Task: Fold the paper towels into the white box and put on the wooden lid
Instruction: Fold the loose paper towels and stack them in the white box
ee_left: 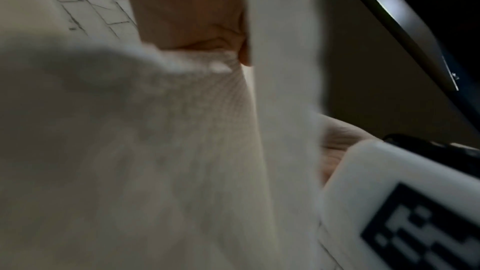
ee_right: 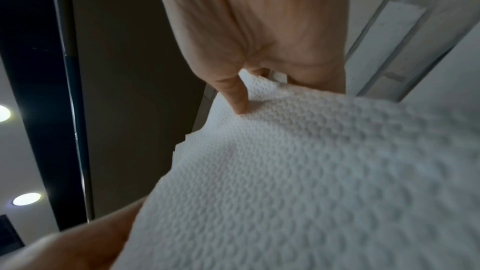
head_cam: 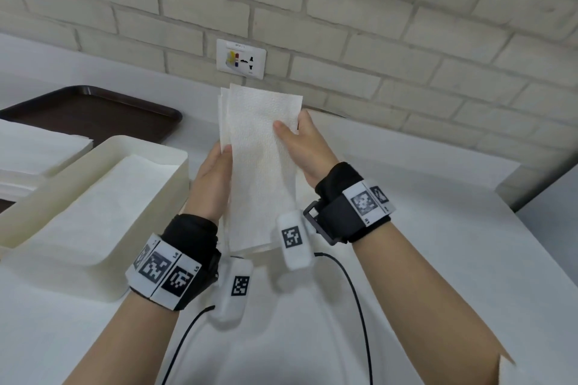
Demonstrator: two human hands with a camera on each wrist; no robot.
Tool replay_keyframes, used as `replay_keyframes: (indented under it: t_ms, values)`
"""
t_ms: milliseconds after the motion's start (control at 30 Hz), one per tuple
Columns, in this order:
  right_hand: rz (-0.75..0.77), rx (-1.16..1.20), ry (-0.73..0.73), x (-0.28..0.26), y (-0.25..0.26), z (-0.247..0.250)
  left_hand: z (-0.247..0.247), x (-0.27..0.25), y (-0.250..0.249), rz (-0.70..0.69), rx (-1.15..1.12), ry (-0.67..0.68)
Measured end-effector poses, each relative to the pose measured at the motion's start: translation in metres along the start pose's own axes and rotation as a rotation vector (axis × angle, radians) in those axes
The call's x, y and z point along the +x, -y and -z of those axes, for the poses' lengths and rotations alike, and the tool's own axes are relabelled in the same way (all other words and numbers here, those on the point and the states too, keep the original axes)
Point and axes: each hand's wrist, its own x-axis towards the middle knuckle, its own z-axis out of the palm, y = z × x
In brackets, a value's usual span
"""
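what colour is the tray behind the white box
Dark brown tray, clearest in the head view.

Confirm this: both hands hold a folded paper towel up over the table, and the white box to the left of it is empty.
Not quite. The white box is not empty: the head view shows paper towels already lying inside it. The rest stands: the left hand and right hand both hold the folded paper towel up above the table.

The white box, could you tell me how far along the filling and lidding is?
Done: the white box already holds folded towel. In hand: the left hand and right hand both grip a folded paper towel upright above the table. Left: placing it in; unfolded sheets wait on the tray. No wooden lid is visible.
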Motion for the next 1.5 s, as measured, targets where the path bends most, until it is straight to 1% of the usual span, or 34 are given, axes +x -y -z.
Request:
replay_keyframes:
  t_ms: [167,267,300,333,400,500,567,600,700,767,867,933,967,1067,1133,1200,1267,1367,1433,1500]
  values:
    - [0.019,-0.01,0.003,-0.009,-0.006,-0.004,0.003,0.003,0.004,0.016,-0.049,-0.018]
    - [-0.019,-0.005,0.041,-0.015,-0.013,-0.007,0.005,0.007,0.012,0.062,-0.091,-0.003]
    - [-0.038,-0.008,0.033,-0.016,-0.015,-0.007,0.005,0.007,0.014,0.073,-0.109,0.002]
    - [-0.062,-0.015,0.01,-0.017,-0.018,-0.008,0.005,0.007,0.015,0.062,-0.08,0.023]
    - [-0.09,-0.041,-0.036,-0.018,-0.023,-0.007,0.004,0.005,0.017,-0.005,0.061,0.041]
    - [-0.078,-0.145,0.016,-0.024,-0.028,-0.007,0.006,0.005,0.022,-0.087,0.228,0.009]
    - [-0.034,-0.18,0.048,-0.03,-0.029,-0.008,0.008,0.006,0.026,-0.123,0.305,-0.032]
    - [0.006,-0.186,0.041,-0.032,-0.03,-0.01,0.008,0.006,0.027,-0.128,0.335,-0.045]
    - [0.129,-0.185,-0.053,-0.037,-0.035,-0.017,0.008,0.006,0.03,-0.156,0.388,-0.036]
    - [0.181,-0.118,-0.097,-0.038,-0.036,-0.023,0.007,0.007,0.029,-0.18,0.392,-0.021]
    - [0.229,-0.022,-0.096,-0.039,-0.035,-0.029,0.004,0.008,0.028,-0.227,0.336,-0.02]
    - [0.202,-0.006,-0.099,-0.039,-0.038,-0.033,0.006,0.009,0.032,-0.221,0.301,-0.027]
    - [0.165,-0.011,-0.099,-0.039,-0.042,-0.035,0.009,0.009,0.034,-0.201,0.29,-0.032]
    - [0.01,-0.069,-0.021,-0.038,-0.055,-0.041,0.019,0.013,0.042,-0.074,0.292,-0.018]
    - [-0.044,-0.094,0.022,-0.038,-0.062,-0.044,0.02,0.016,0.045,-0.005,0.336,-0.021]
    - [-0.043,-0.079,0.015,-0.037,-0.062,-0.046,0.017,0.017,0.045,-0.02,0.363,-0.052]
    - [-0.004,-0.033,-0.008,-0.037,-0.058,-0.047,0.012,0.016,0.042,-0.083,0.361,-0.071]
    - [0.044,0.043,-0.038,-0.035,-0.054,-0.045,0.011,0.015,0.039,-0.163,0.34,-0.065]
    - [0.012,0.03,-0.022,-0.036,-0.056,-0.044,0.013,0.016,0.041,-0.126,0.328,-0.047]
    - [-0.047,-0.035,0.014,-0.037,-0.061,-0.045,0.015,0.017,0.044,-0.039,0.356,-0.027]
